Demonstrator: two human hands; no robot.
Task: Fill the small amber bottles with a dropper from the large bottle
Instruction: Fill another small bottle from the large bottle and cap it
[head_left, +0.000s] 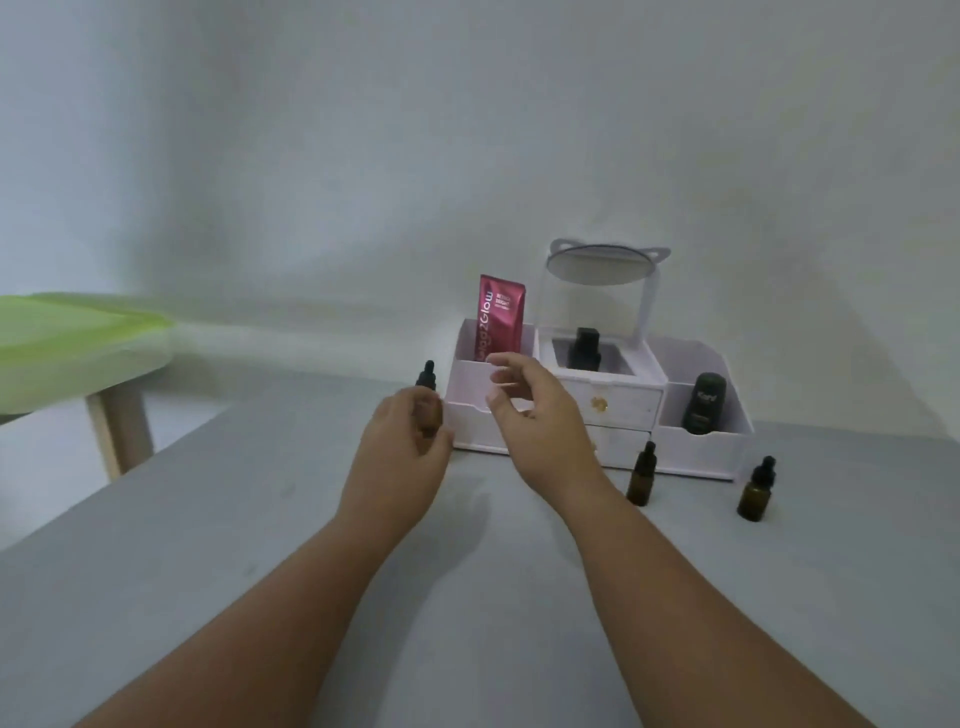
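My left hand (402, 447) is shut around an amber bottle (429, 410) with a black dropper cap, held upright above the grey table (260, 545). My right hand (530, 415) hovers just to its right, fingers apart and holding nothing, in front of the white organizer. Two small amber bottles with black dropper caps stand on the table at the right: one (641, 475) close to the organizer, the other (756, 491) further right.
A white organizer (623, 410) with drawers stands at the table's back. It holds a red tube (500, 319), a black bottle (584, 349), a dark green bottle (704, 402) and a small mirror (600, 265). A green-topped table (62, 338) stands far left.
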